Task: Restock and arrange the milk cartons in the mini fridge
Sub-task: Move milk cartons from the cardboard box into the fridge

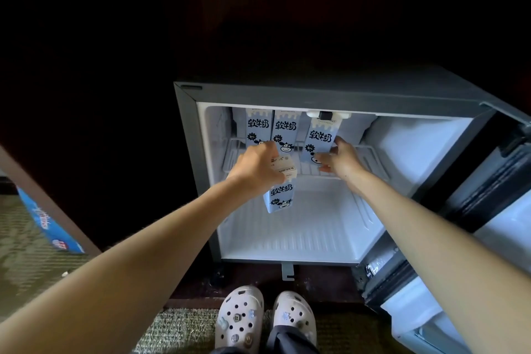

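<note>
Left hand [257,171] is clutching the lower carton [280,195], right hand [340,161] grasping the shelf carton [321,135] mid-frame — best keeping both upright.

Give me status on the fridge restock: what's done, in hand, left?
Done: the far-left carton and second carton stand upright side by side on the wire shelf. In hand: the right hand grips a tilted third carton at the shelf; the left hand holds a fourth carton in front. Left: likely straighten the third and seat the fourth.
</note>
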`<state>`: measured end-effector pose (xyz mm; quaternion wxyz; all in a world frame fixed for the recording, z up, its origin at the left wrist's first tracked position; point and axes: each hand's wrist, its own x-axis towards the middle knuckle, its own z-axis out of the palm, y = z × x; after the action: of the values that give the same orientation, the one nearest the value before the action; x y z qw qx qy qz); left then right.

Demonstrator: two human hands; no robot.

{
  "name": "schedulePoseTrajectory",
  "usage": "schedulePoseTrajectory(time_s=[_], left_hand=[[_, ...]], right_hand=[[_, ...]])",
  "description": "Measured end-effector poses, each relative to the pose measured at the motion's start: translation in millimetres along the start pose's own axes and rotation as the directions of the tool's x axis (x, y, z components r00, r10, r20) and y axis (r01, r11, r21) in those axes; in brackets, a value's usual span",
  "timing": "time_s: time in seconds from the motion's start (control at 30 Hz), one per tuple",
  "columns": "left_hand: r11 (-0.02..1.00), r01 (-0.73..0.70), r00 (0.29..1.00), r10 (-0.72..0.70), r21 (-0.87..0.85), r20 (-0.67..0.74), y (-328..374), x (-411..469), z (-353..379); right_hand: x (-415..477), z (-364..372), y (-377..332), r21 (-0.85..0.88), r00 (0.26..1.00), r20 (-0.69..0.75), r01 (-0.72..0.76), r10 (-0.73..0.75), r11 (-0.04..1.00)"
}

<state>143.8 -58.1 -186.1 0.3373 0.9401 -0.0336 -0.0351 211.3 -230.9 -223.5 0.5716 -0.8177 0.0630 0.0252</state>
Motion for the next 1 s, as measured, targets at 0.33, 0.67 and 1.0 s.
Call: schedulePoseTrajectory(time_s=[0.33,0.67,1.0], left_hand=[[0.999,-0.023,0.999,0.024,-0.034,0.032,-6,9,7],[0.999,-0.016,0.999,0.018,-0.049,0.027,-6,10,11],[0.994,-0.068,0.988,0.054,-0.090,-0.147,26,-6,7]], right_hand=[[20,11,-4,0.019,0.997,0.043,0.066,-0.067,0.998],[16,16,1,-0.079,0.995,0.028,0.096,-0.094,0.992],[-65,3,22,-0.239,0.942,0.059,0.336,-0.332,0.911]])
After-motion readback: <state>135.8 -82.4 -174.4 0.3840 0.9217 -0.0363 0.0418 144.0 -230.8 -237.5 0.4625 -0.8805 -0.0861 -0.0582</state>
